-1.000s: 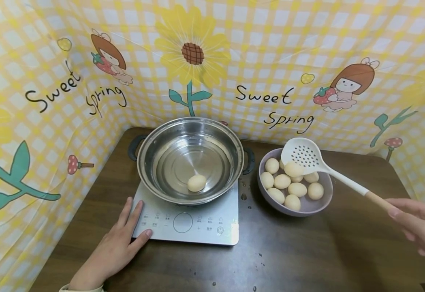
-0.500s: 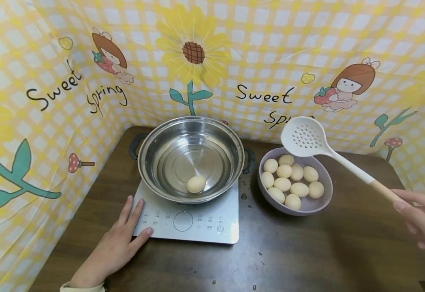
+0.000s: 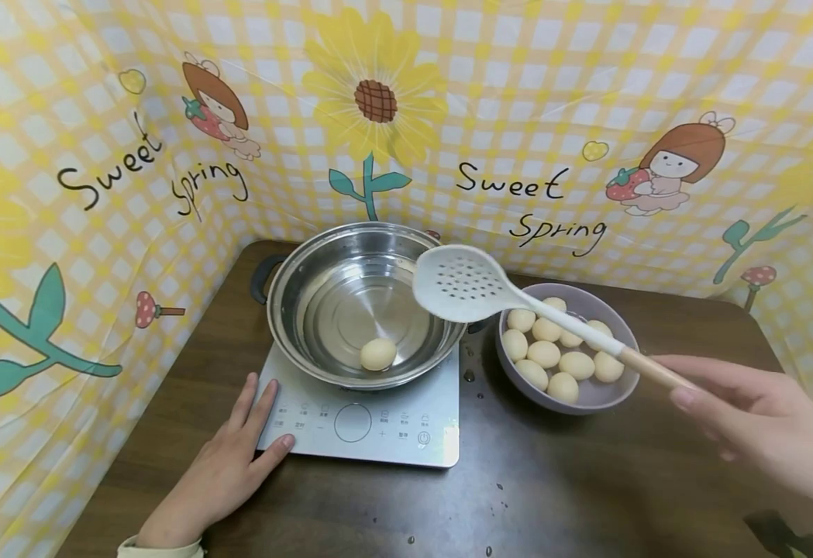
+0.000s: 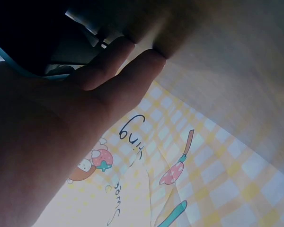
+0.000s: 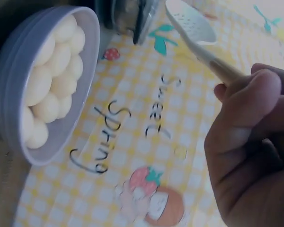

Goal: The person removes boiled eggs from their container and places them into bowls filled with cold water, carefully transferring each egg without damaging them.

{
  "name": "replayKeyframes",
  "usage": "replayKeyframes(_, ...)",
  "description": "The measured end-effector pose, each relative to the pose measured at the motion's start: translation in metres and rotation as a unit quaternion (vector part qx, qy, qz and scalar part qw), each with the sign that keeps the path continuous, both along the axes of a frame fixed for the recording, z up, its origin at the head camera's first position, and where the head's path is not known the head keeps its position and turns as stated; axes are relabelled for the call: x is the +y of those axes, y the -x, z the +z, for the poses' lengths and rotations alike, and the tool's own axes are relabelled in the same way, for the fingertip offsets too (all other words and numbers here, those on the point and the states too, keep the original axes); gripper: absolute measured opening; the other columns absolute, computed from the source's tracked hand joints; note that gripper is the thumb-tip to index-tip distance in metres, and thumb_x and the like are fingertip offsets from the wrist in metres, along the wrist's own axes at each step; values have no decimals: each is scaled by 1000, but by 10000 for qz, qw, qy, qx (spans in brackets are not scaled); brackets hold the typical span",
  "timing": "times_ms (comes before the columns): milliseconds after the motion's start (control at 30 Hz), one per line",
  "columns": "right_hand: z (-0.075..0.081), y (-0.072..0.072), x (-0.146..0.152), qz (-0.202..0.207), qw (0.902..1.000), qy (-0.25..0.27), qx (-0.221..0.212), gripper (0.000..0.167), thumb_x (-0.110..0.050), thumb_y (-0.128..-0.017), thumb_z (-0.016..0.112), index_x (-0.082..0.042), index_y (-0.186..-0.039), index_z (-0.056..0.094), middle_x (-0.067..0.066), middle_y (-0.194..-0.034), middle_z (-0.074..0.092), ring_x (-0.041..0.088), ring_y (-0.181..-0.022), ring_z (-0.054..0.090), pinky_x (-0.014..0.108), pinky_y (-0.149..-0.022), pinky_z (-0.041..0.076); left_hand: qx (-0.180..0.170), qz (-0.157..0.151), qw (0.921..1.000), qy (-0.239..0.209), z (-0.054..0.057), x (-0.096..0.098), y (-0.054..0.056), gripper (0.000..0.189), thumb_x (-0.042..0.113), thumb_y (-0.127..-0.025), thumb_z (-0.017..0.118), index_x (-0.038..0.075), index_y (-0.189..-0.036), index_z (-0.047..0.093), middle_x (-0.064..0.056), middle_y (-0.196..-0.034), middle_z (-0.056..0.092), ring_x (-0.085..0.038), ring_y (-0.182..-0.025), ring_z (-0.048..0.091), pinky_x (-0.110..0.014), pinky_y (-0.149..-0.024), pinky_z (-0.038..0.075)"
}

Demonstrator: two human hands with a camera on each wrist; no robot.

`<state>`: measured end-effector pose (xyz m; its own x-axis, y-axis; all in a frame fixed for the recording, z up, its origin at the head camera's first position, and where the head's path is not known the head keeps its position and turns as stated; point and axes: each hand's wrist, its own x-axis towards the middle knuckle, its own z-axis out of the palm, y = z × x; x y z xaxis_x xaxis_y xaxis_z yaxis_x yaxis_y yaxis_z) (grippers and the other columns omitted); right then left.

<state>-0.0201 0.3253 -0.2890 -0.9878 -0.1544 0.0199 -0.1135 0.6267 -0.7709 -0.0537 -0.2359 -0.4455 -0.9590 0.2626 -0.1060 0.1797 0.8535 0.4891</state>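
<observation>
My right hand (image 3: pixel 762 434) grips the wooden handle of a white slotted ladle (image 3: pixel 462 283), thumb along the handle. The ladle's perforated head is over the right rim of a steel pot (image 3: pixel 284 341); no egg shows on it. One egg (image 3: pixel 378 354) lies in the pot, low in the shallow water. To the right, a purple-grey bowl (image 3: pixel 625 387) holds several eggs (image 3: pixel 543 354), and the ladle's shaft passes above it. My left hand (image 3: pixel 218 465) rests with fingers spread on the left edge of a white induction cooker (image 3: pixel 287 446) under the pot.
The brown wooden table (image 3: pixel 552 496) has water drops on it near the cooker and bowl. A yellow checked cloth (image 3: pixel 518 116) with flowers and printed words hangs close behind and at the left. The pot's dark left handle (image 3: pixel 262 279) sticks out sideways.
The ladle rose out of the egg bowl, then my right hand carried it left to the pot's rim. An egg overlapped its head a second ago. My left hand stays in place.
</observation>
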Motion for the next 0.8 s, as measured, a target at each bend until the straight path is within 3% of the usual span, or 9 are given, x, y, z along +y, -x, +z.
replayKeyframes(133,1,9,-33,244,9929,-567,1018,43,-2,-94,72,-20,-133,69,-5,-92,73,8,-65,60,21,-56,46,-8,0,10000,-14,1,0,0,82,50,-104,52,14,-164,9,-20,-167,-4,-59,-135,34,-76,-86,38)
replayKeyframes(200,-1,17,-43,503,9803,-925,1670,49,2,-86,78,-22,-129,71,-9,-104,74,2,-72,60,15,-61,44,-18,2,10000,-10,1,0,0,82,50,-104,52,14,-164,9,-21,-167,-4,-59,-135,34,-76,-86,38)
replayKeyframes(300,-4,30,-54,1006,9576,-1242,2398,55,3,-78,84,-21,-126,73,-15,-99,73,-2,-66,53,14,-60,40,-46,14,10000,0,1,0,0,83,51,-104,51,15,-164,9,-20,-167,-4,-59,-135,34,-77,-86,38)
replayKeyframes(467,-12,44,-62,1688,9293,-1356,2991,40,-12,-85,82,-15,-124,74,-11,-105,74,-3,-65,47,14,-60,39,-67,47,10000,12,0,1,0,83,52,-104,51,15,-164,10,-20,-167,-4,-59,-135,34,-77,-86,37)
replayKeyframes(600,-15,46,-65,1870,9290,-1306,2913,37,-16,-88,80,-15,-125,74,-9,-106,73,-3,-66,46,14,-60,38,-60,63,10000,26,1,1,-1,82,52,-103,52,14,-164,11,-20,-167,-3,-59,-135,34,-77,-86,38)
replayKeyframes(800,-12,45,-67,1819,9458,-1165,2425,44,-7,-83,83,-17,-125,73,-16,-92,68,-3,-62,42,13,-57,36,-24,90,10000,10,2,0,-2,82,51,-103,53,15,-164,12,-18,-168,-3,-59,-135,34,-77,-86,38)
